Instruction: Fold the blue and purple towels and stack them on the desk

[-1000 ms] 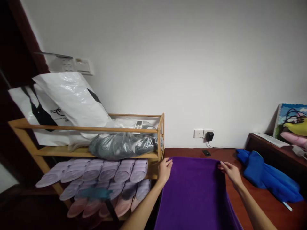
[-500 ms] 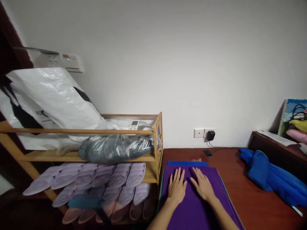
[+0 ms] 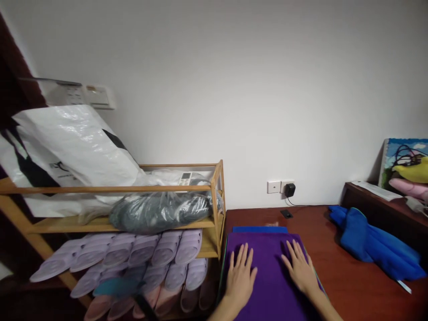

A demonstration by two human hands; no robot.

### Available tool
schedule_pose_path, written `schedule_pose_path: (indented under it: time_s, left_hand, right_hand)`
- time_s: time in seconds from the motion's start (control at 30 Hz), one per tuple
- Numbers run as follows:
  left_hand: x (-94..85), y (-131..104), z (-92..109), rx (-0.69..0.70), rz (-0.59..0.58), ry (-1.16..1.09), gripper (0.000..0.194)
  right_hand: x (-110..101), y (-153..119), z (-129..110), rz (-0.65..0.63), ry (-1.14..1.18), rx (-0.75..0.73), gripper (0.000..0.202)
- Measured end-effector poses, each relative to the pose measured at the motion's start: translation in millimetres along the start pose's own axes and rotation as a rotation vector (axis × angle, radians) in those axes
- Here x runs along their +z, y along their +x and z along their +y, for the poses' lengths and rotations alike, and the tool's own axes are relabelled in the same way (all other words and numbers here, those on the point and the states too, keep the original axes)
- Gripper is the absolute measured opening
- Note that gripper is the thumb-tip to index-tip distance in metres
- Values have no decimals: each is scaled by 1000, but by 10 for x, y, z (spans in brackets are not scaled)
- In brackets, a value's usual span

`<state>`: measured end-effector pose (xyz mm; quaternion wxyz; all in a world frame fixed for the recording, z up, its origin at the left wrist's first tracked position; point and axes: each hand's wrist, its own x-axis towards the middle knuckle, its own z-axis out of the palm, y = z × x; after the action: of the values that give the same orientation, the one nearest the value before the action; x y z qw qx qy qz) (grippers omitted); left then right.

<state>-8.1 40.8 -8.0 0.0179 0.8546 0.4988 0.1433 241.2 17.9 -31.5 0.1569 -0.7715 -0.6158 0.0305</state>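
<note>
A purple cloth (image 3: 264,258) with a thin green edge lies flat on the red-brown table, its near part running out of the bottom of the view. My left hand (image 3: 240,276) rests palm down on its left side, fingers spread. On the right side of the same cloth, near its edge, lies my right hand (image 3: 301,269), also flat with the fingers apart. Neither hand grips anything. A strip of blue material (image 3: 260,229) shows past the far edge of the purple cloth. Farther right lies a bunched blue cloth (image 3: 376,240) with a small white tag.
Left of the table (image 3: 337,285) stands a wooden rack (image 3: 219,214) with several lilac slippers (image 3: 163,249), a white bag (image 3: 76,147), a plastic-wrapped grey bundle (image 3: 163,209) and a remote control (image 3: 185,179). A black plug (image 3: 290,190) sits in the wall socket. A raised ledge (image 3: 354,194) borders the right.
My hands have moved farther apart on the purple cloth: the right hand slid right towards the edge, the left slightly left and nearer me. The camera view has shifted slightly.
</note>
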Motion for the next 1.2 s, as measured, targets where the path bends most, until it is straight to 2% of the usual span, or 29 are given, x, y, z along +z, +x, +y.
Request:
schedule_pose_path:
  time_s: [0.1, 0.2, 0.37, 0.53, 0.63, 0.77, 0.83, 0.9, 1.03, 1.2]
  left_hand:
    - [108, -431, 72, 136, -91, -32, 68]
    - [210, -708, 53, 159, -160, -34, 74]
    - [350, -809, 37, 123, -95, -17, 71]
    - [566, -992, -34, 106, -81, 6, 61]
    - [428, -1009, -19, 139, -124, -29, 65]
    - [31, -787, 155, 119, -117, -52, 63]
    - [-84, -684, 238, 57, -119, -39, 61]
    - [-109, -653, 271, 11, -139, -26, 62]
    - [-43, -748, 206, 38, -177, -50, 64]
    - [-75, -708, 157, 31, -157, -61, 60]
  right_hand:
    - [98, -542, -51, -6, 34, -113, 65]
    - [167, -894, -5, -10, 23, -172, 63]
    - [180, -1001, 2, 89, 22, -212, 60]
    - [481, -1255, -23, 232, -47, -106, 59]
    - [484, -1296, 22, 168, -47, -144, 58]
    - [118, -1056, 10, 54, 33, -265, 60]
    - [-29, -951, -38, 43, 44, -268, 60]
    - [-58, -932, -83, 77, 15, -218, 60]
    - [122, -1067, -80, 190, -95, -33, 62]
    - [219, -1043, -49, 168, -102, -11, 64]
